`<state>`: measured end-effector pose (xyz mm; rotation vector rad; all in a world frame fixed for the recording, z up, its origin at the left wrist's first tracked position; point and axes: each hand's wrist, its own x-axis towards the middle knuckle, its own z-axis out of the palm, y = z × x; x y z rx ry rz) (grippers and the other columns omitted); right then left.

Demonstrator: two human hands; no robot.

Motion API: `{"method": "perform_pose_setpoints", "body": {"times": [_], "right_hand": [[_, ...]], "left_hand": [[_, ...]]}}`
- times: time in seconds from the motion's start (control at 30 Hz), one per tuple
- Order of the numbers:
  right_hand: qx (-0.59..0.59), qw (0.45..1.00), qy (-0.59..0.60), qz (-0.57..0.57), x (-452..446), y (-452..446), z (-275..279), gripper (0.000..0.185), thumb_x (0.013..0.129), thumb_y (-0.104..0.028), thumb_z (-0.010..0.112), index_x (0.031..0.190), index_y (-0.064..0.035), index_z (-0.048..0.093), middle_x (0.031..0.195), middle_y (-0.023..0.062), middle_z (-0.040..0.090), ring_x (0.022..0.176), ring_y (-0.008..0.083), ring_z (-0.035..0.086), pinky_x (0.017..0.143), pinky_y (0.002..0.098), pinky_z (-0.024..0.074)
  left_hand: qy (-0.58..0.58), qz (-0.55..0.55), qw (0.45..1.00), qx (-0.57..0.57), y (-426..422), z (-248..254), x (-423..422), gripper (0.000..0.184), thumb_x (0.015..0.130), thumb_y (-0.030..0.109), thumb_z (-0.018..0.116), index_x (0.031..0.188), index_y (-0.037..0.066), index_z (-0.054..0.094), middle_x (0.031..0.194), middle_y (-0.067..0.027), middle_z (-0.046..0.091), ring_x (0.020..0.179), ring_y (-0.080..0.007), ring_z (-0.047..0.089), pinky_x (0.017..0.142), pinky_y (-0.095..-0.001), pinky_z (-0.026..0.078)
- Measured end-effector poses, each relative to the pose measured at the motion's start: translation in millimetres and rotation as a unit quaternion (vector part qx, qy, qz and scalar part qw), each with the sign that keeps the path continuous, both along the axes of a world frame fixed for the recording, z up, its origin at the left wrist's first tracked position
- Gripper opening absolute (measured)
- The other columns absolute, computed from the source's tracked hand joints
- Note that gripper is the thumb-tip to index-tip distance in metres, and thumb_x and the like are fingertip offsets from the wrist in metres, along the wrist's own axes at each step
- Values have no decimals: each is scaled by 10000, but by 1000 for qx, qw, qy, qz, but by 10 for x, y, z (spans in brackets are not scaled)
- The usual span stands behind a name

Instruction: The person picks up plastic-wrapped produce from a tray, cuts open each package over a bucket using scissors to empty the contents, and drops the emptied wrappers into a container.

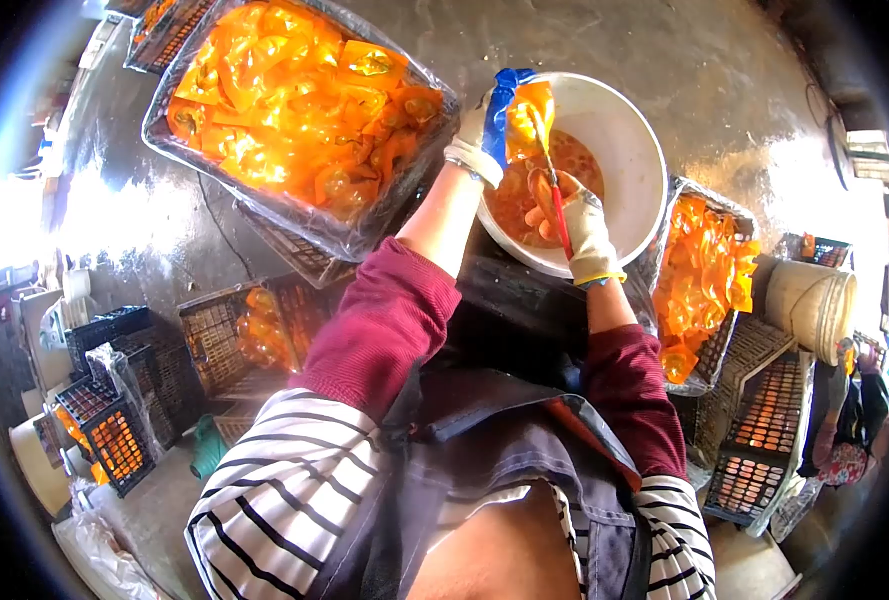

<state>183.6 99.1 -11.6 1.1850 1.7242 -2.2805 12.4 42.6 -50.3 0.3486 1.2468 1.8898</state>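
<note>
My left hand point(479, 135), in a pale glove with blue wrapping at the fingers, grips an orange pouch point(530, 118) over a white bucket point(632, 150). Orange-red liquid with small lumps point(574, 160) lies inside the bucket. In my right hand point(586, 235), also gloved and stained orange at the fingers, is a slim red-handled tool point(560, 212) that looks like a knife. Its tip reaches up to the pouch. Exactly how the tip meets the pouch is too small to tell.
Left of the bucket, a plastic-lined crate point(434, 90) is heaped with orange pouches. Another lined crate of pouches point(704, 280) stands to the right. Black crates point(124, 440) and a pale bucket point(809, 310) sit farther out. A person point(854, 410) is at the far right.
</note>
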Motion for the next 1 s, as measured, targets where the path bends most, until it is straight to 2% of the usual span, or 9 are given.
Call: {"method": "perform_pose_setpoints", "body": {"times": [0.17, 0.33, 0.43, 0.53, 0.63, 0.73, 0.83, 0.93, 1.0], "right_hand": [[197, 975, 99, -39, -38, 188, -1056, 309, 866, -249, 579, 1109, -59, 563, 799, 117, 652, 573, 136, 575, 517, 258, 441], [-5, 996, 34, -87, 59, 161, -414, 375, 855, -291, 599, 1147, -61, 546, 915, 117, 651, 728, 206, 619, 622, 324, 479], [77, 990, 60, -107, 36, 135, -419, 353, 854, -250, 594, 1155, -72, 546, 860, 123, 657, 677, 187, 621, 592, 314, 475], [501, 862, 62, -29, 12, 208, -731, 298, 862, -192, 569, 1139, -83, 561, 836, 119, 660, 591, 119, 602, 514, 259, 449], [130, 990, 0, -58, 75, 185, -471, 322, 866, -229, 561, 1150, -78, 553, 901, 158, 653, 720, 222, 637, 624, 321, 480], [151, 988, -3, -26, 87, 182, -391, 348, 858, -269, 566, 1148, -77, 551, 919, 174, 645, 783, 261, 638, 677, 343, 483], [473, 877, 74, -40, 12, 192, -784, 308, 865, -236, 543, 1131, -81, 557, 830, 152, 657, 682, 235, 636, 623, 326, 480], [487, 873, 26, 3, 75, 167, -626, 278, 866, -229, 549, 1101, -82, 569, 766, 122, 657, 566, 139, 610, 501, 275, 455], [191, 980, 24, -53, 95, 147, -311, 328, 847, -227, 611, 1106, -35, 555, 863, 107, 642, 591, 160, 621, 476, 253, 461]], "left_hand": [[1, -42, 999, -5, -17, 163, 210, 421, 815, 162, 669, 1199, 69, 527, 1102, -60, 559, 968, -128, 551, 753, -264, 504], [5, -36, 997, -70, -7, 91, 253, 369, 823, 76, 626, 1177, 34, 528, 1034, -50, 601, 894, -142, 584, 775, -234, 497], [-29, -23, 981, -189, -6, 309, 289, 336, 833, 46, 590, 1165, 28, 534, 1014, -57, 598, 894, -150, 588, 789, -244, 500], [199, -29, 944, -262, 131, -308, 200, 324, 830, 0, 550, 1152, 28, 537, 986, -62, 593, 865, -148, 596, 751, -253, 524], [103, -27, 965, -241, 81, -137, 185, 327, 823, -25, 524, 1144, 35, 541, 970, -59, 593, 826, -145, 599, 674, -250, 531], [157, -20, 950, -270, 84, -157, 140, 311, 820, -2, 530, 1127, 36, 558, 960, -69, 605, 812, -144, 603, 665, -261, 526], [250, -91, 897, -354, 55, -12, 158, 288, 826, 82, 550, 1109, 38, 580, 972, -94, 628, 829, -164, 614, 723, -288, 511], [329, -119, 851, -392, 2, 306, 194, 302, 830, 169, 554, 1108, 61, 593, 1002, -120, 642, 857, -204, 626, 785, -315, 488], [376, -101, 830, -400, 2, 305, 176, 316, 832, 200, 543, 1132, 114, 592, 1045, -142, 633, 909, -251, 624, 823, -339, 475]]}}
